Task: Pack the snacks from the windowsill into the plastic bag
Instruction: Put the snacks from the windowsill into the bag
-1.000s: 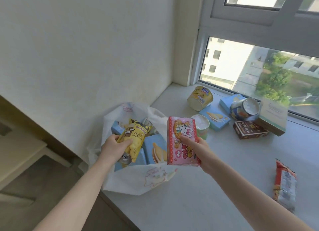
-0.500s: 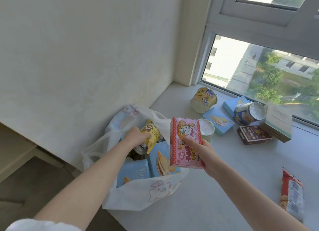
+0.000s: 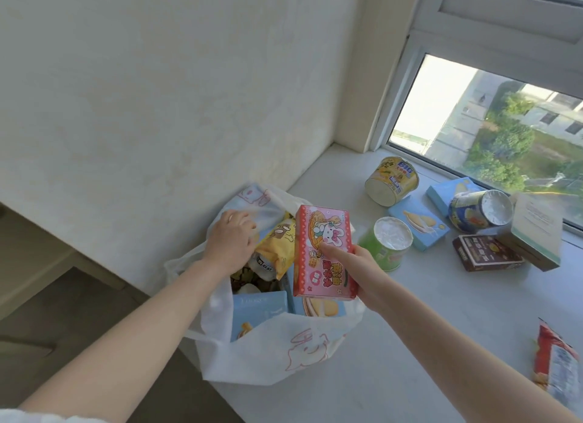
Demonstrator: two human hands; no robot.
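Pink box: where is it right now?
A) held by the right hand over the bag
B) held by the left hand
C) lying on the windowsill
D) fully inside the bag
A: the right hand grips the pink box upright above the open plastic bag; the left hand is at the bag's mouth, off the box.

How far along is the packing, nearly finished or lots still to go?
Roughly midway. Done: a yellow packet and blue boxes sit inside the plastic bag. In hand: the right hand holds a pink box at the bag's mouth, with the left hand there too. Left: three cups, four boxes and a red packet lie on the windowsill.
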